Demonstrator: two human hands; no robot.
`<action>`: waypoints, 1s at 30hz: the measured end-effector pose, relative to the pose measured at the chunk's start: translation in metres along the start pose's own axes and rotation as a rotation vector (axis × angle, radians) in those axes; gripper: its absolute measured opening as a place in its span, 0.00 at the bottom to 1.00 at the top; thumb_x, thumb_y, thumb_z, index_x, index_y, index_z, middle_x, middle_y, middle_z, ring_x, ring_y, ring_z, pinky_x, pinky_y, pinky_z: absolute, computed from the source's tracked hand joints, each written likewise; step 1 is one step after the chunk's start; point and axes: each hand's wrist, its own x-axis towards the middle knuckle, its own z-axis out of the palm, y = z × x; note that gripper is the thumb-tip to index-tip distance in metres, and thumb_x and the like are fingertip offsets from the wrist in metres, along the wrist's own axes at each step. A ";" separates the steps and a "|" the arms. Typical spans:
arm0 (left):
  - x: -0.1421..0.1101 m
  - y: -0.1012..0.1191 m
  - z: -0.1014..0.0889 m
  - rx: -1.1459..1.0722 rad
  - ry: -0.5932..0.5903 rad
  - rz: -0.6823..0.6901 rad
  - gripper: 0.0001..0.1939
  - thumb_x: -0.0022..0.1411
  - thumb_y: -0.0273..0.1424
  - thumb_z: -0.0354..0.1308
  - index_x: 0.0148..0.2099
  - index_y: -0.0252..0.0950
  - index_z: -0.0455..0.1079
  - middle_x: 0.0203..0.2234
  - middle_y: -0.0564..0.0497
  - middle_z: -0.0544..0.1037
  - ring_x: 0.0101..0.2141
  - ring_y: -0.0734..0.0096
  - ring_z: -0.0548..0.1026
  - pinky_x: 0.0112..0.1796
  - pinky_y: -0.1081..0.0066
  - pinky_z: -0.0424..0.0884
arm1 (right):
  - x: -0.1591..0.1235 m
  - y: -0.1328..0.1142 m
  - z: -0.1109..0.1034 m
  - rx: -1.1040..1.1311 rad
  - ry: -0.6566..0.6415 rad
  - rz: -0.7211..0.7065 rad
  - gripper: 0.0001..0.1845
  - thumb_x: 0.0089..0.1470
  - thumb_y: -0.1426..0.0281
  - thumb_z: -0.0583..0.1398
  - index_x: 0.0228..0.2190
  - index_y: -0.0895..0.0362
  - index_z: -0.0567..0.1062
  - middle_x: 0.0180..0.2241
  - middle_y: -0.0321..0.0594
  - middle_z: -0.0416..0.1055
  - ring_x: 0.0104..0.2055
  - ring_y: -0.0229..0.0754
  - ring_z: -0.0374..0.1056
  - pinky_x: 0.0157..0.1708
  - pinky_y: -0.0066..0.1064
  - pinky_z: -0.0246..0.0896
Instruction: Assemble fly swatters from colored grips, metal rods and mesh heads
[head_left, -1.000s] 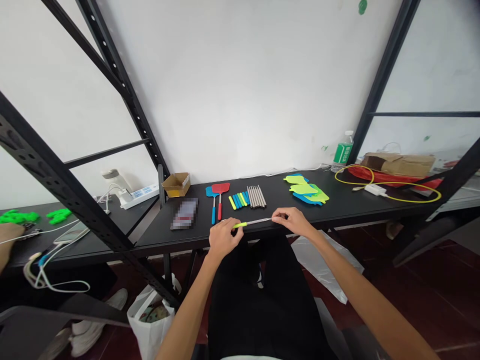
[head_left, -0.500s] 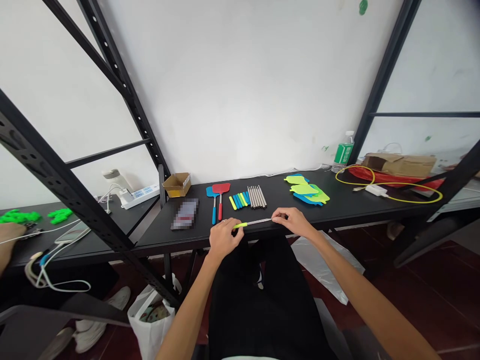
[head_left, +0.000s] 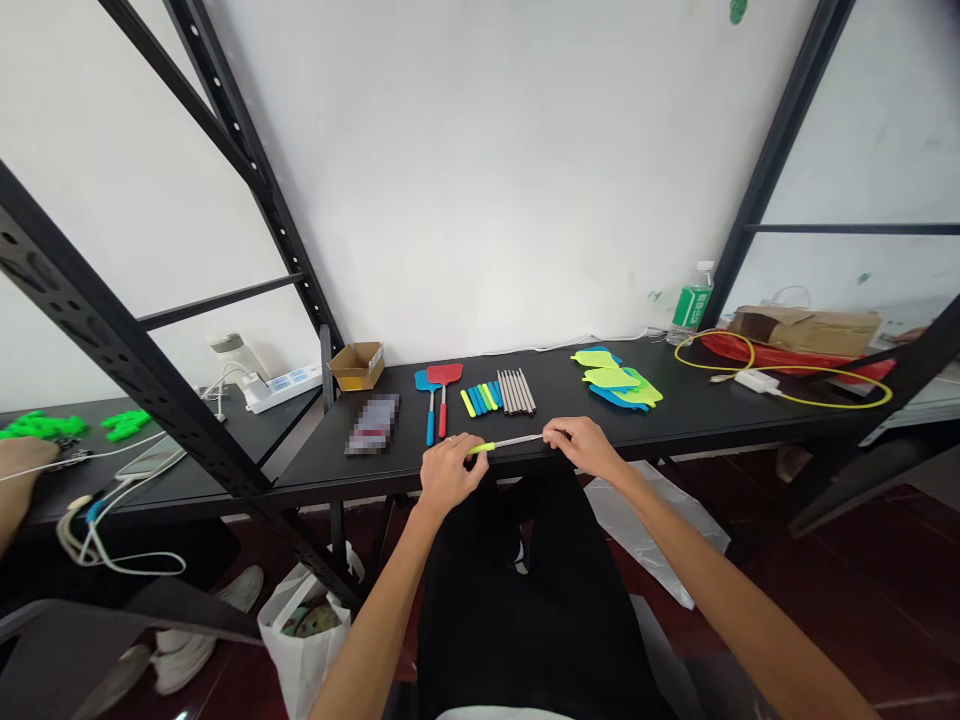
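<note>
My left hand (head_left: 451,472) is closed around a yellow-green handle grip (head_left: 484,447) at the table's front edge. A thin metal rod (head_left: 519,440) runs from that grip towards my right hand (head_left: 583,446), whose fingers pinch its far end. Beyond my hands lies a row of blue and yellow-green handle grips (head_left: 481,398), beside several metal rods (head_left: 517,392). Left of them are a red fly swatter (head_left: 445,374) and a blue fly swatter (head_left: 430,402). Blue and yellow-green swatter heads (head_left: 616,379) are piled to the right.
A pixelated flat object (head_left: 373,424) and an open cardboard box (head_left: 357,366) are on the left. A bottle (head_left: 691,305) and yellow cable (head_left: 832,402) are right. Another person's hand (head_left: 26,475) is far left, past the black shelf post (head_left: 135,340).
The view has shifted very slightly. Both hands keep their hold on the grip and rod, with hardly any movement.
</note>
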 end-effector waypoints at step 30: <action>0.001 -0.003 0.001 -0.036 -0.013 0.008 0.10 0.67 0.35 0.50 0.43 0.42 0.72 0.35 0.55 0.79 0.36 0.69 0.76 0.33 0.72 0.64 | 0.017 0.011 -0.010 0.187 0.048 0.125 0.22 0.61 0.54 0.52 0.39 0.54 0.79 0.31 0.40 0.79 0.33 0.44 0.74 0.34 0.31 0.63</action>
